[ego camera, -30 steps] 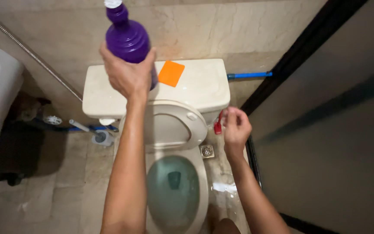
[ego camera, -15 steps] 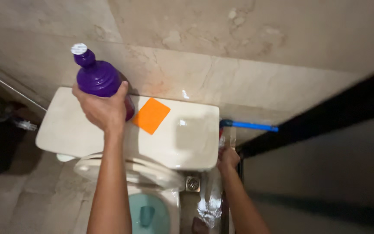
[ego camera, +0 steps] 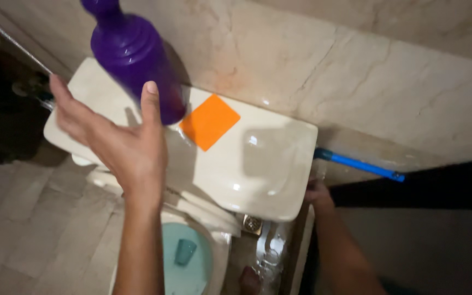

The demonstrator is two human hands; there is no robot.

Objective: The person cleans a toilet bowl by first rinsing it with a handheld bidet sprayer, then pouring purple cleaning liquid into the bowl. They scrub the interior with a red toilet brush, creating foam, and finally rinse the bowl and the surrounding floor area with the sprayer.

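Bottle (ego camera: pixel 132 54), purple, stands at the upper left of the frame on the left end of the tank lid (ego camera: pixel 247 158), its neck cut off by the top edge. The left hand (ego camera: pixel 118 145) is just in front of it with the grip spread wide: fingers fan out toward the left and the thumb points up, its tip at the bottle's lower body. Whether the thumb touches the plastic or sits a hair off it cannot be told; the palm is apart from the bottle, so nothing is clasped.

Right beside the bottle's base, toward the frame's centre, an orange square (ego camera: pixel 210 121) lies flat on the lid, close to the bottle but seemingly not under it. The lid's right half is bare, glossy and dished. The wall (ego camera: pixel 329 71) rises straight behind the lid's far edge, so the bottle has little room behind it.

The right hand (ego camera: pixel 318 194) is low at the lid's right corner, mostly tucked beneath that corner in shadow; its grip cannot be told. Just above it a blue pipe (ego camera: pixel 359 164) runs to the right along the wall's foot.

Below the lid, at bottom centre, the bowl (ego camera: pixel 184 262) shows blue-green water. A floor drain (ego camera: pixel 252 223) sits between the bowl and the right forearm, on wet tile.
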